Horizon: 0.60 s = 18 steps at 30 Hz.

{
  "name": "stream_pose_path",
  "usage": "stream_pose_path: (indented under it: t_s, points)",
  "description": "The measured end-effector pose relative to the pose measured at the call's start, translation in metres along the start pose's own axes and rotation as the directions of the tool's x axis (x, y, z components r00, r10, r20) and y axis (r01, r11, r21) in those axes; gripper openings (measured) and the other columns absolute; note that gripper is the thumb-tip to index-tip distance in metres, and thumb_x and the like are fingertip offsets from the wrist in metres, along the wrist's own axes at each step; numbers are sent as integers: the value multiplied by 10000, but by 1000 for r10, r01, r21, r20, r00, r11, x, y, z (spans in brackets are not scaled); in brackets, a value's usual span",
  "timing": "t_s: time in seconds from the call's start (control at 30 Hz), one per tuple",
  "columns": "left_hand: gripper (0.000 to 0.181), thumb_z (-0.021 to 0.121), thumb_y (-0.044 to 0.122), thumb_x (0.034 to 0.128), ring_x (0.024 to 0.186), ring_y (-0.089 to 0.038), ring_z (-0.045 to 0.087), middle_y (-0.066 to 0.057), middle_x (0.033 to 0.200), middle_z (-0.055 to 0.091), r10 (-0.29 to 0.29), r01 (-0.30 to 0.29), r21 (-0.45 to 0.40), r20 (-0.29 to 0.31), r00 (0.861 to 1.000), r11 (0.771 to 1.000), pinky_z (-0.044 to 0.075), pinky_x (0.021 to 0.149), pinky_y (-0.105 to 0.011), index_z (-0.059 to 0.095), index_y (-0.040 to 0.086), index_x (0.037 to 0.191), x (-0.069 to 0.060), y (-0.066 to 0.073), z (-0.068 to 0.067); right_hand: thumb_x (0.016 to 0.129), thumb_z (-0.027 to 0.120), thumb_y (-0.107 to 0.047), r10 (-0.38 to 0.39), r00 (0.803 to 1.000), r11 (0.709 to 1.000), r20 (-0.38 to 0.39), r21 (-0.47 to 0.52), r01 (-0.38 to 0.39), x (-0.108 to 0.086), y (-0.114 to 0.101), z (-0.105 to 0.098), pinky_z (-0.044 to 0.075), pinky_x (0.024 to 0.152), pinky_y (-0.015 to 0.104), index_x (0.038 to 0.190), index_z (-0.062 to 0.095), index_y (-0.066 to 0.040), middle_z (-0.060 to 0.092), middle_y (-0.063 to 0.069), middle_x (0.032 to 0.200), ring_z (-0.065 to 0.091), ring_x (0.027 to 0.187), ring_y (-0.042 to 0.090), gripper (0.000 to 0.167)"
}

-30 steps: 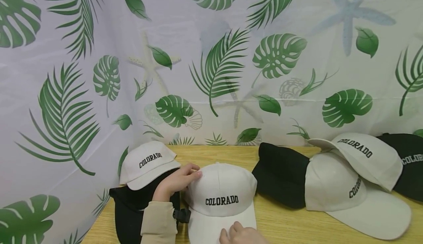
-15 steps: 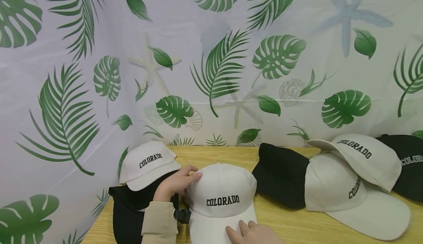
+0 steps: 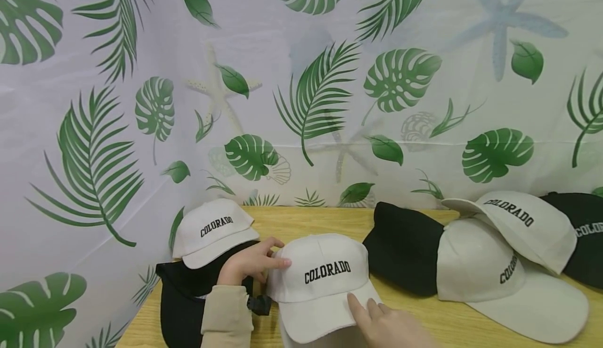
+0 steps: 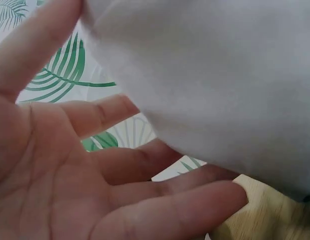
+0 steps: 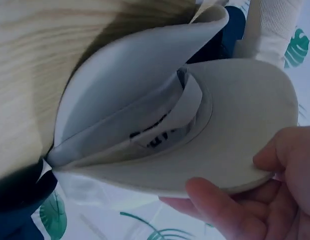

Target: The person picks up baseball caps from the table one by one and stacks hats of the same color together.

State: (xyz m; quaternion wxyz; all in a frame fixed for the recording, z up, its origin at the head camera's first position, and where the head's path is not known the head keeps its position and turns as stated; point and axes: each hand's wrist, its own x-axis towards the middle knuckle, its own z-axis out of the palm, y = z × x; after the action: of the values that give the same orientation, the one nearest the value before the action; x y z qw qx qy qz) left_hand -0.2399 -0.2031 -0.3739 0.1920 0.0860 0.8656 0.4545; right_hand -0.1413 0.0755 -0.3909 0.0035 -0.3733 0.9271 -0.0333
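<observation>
Near the wooden worktop's back edge (image 3: 306, 216), our right hand (image 3: 390, 326) pinches the white fabric cap (image 3: 326, 291) by its brim (image 3: 317, 316); with our left hand (image 3: 249, 262), fingers spread, we should steady its crown (image 3: 332, 248) lightly.

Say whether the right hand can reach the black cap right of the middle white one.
Likely yes: only bare table seems to part the right hand from the black cap, though it should first release the white brim it pinches.
</observation>
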Motion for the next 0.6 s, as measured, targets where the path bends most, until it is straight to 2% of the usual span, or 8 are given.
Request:
stream_pose_path:
  t_s: [0.17, 0.27, 0.33, 0.43, 0.6]
  points:
    - [534, 619, 299, 829, 1000, -318, 485, -172, 1112, 461, 4, -4, -9, 11, 1000, 1000, 473, 693, -448, 399, 38, 1239, 1, 0, 1, 781, 441, -646, 19, 1000, 999, 24, -37, -18, 2, -8, 5, 479, 509, 339, 1195, 484, -30, 604, 186, 934, 602, 773, 291, 744]
    - [522, 615, 269, 836, 1010, -331, 479, -187, 1133, 451, 20, -20, -3, 18, 1000, 1000, 472, 689, -453, 394, 37, 1248, 2, 0, 2, 804, 413, -638, -21, 1000, 995, -7, -93, 20, 3, -12, 14, 455, 451, 316, 1165, 523, -62, 602, 185, 887, 599, 706, 266, 688]
    - [519, 618, 246, 835, 1017, -341, 476, -199, 1148, 444, 32, -32, 0, 24, 999, 999, 471, 687, -457, 393, 38, 1253, 2, 0, 2, 827, 408, -608, -53, 999, 992, 2, -115, 52, 3, -13, 20, 444, 430, 297, 1162, 535, -81, 604, 178, 875, 600, 686, 243, 638]
    - [529, 630, 224, 827, 1016, -348, 478, -209, 1162, 436, 40, -40, 9, 27, 999, 999, 471, 683, -458, 390, 40, 1260, 3, 0, 2, 848, 409, -573, -81, 994, 991, 72, -97, 88, 6, -12, 27, 468, 465, 285, 1181, 528, -90, 618, 166, 904, 615, 716, 225, 598]
    - [546, 650, 215, 808, 999, -338, 489, -206, 1172, 438, 42, -43, 44, 16, 999, 998, 472, 677, -447, 396, 48, 1262, 5, 0, 3, 849, 422, -557, -70, 976, 994, 207, -66, 85, 13, -10, 31, 498, 529, 278, 1201, 501, -90, 628, 150, 957, 626, 780, 207, 591]
